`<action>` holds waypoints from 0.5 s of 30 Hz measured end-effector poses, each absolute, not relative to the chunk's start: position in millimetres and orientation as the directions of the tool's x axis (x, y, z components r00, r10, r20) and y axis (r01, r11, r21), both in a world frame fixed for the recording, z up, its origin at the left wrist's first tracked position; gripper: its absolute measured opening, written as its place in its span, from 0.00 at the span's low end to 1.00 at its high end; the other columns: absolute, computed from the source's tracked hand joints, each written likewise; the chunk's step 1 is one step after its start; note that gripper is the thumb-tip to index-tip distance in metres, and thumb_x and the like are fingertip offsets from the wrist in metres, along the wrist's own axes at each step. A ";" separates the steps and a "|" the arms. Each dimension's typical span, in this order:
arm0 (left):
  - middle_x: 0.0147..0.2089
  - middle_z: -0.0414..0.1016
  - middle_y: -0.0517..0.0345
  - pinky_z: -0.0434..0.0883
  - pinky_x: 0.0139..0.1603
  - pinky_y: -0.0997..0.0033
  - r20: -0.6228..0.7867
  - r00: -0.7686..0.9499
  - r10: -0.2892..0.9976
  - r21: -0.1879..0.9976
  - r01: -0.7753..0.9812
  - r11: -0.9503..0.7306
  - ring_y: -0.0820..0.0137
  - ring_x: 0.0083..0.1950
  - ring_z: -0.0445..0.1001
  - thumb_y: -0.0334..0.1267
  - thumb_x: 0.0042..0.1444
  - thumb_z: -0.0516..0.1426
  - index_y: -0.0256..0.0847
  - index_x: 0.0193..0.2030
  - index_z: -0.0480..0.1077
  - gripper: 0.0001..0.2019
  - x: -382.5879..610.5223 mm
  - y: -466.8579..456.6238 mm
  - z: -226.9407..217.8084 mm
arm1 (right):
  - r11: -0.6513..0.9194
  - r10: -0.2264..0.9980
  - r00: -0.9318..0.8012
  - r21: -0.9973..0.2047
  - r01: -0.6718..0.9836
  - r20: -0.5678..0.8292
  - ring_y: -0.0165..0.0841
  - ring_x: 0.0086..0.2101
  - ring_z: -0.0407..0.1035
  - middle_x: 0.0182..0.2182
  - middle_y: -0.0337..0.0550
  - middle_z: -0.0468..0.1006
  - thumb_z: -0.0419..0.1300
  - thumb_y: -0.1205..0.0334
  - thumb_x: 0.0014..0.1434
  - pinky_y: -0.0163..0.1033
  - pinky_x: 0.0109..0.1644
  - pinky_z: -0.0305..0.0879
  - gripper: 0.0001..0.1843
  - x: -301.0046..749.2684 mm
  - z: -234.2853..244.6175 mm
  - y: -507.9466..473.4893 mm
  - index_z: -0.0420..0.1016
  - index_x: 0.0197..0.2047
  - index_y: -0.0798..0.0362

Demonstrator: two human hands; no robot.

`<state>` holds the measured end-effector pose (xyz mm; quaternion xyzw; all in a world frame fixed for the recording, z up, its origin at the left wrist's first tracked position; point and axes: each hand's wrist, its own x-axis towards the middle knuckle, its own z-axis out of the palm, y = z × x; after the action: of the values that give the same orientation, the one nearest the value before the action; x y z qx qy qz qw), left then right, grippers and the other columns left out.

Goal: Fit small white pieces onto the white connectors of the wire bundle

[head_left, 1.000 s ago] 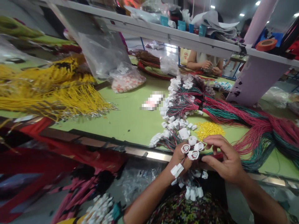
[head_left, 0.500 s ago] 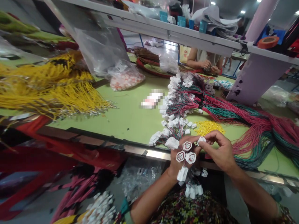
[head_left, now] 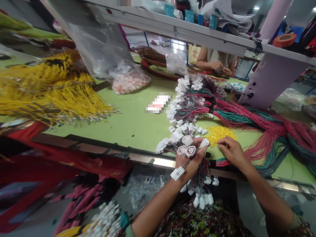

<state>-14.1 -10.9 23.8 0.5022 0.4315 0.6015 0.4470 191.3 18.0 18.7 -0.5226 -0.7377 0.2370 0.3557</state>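
My left hand [head_left: 189, 166] is closed on several white plug connectors, with one connector [head_left: 204, 143] pinched between the thumb and fingers. Other connectors [head_left: 191, 151] stick out above the hand, their openings facing up. Thin red and green wires run from them, and more white connectors [head_left: 202, 200] dangle below. My right hand [head_left: 233, 153] is at the near edge of a pile of small yellow pieces [head_left: 221, 133]. Its thumb and forefinger are drawn together; whatever may be between them is too small to make out.
A large bundle of red and green wires [head_left: 266, 126] with white connectors lies across the green table [head_left: 128, 125]. Yellow wires [head_left: 74, 92] cover the left side. A bag of pale pieces [head_left: 130, 80] sits behind. A person [head_left: 217, 62] works beyond the shelf [head_left: 153, 24].
My right hand has moved off the connector at my left hand, toward the right beside the yellow pieces. The left hand has shifted slightly left and turned, still holding the connectors.
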 end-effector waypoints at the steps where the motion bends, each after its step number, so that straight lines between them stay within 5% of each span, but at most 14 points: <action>1: 0.36 0.84 0.54 0.74 0.26 0.70 0.207 -0.077 0.975 0.969 -0.119 -0.215 0.69 0.27 0.77 0.43 0.58 0.64 0.41 0.45 0.78 0.11 -14.4 -11.1 25.5 | 0.362 0.932 -0.250 -0.672 0.646 0.261 0.36 0.38 0.73 0.35 0.43 0.79 0.59 0.66 0.63 0.40 0.43 0.68 0.07 191.8 12.9 18.2 0.79 0.37 0.51; 10: 0.38 0.83 0.53 0.70 0.23 0.72 0.190 -0.043 0.981 0.971 -0.142 -0.194 0.71 0.27 0.74 0.43 0.58 0.64 0.39 0.46 0.77 0.13 -15.7 -12.4 22.2 | 0.338 0.941 -0.316 -0.337 0.878 0.120 0.38 0.39 0.71 0.36 0.44 0.77 0.65 0.62 0.64 0.39 0.42 0.62 0.02 171.7 13.1 21.5 0.77 0.38 0.51; 15: 0.36 0.82 0.54 0.67 0.22 0.74 0.174 -0.028 0.984 0.970 -0.165 -0.176 0.76 0.22 0.68 0.42 0.58 0.64 0.38 0.46 0.77 0.13 -15.2 -11.9 21.3 | 0.313 0.949 -0.311 -0.318 0.895 0.061 0.36 0.36 0.70 0.33 0.43 0.77 0.64 0.62 0.64 0.38 0.38 0.58 0.07 167.5 15.1 26.5 0.77 0.33 0.52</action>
<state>-15.2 -11.9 21.3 0.4954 0.4137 0.5854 0.4907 167.5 26.5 15.1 -0.5749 -0.8016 0.1130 0.1190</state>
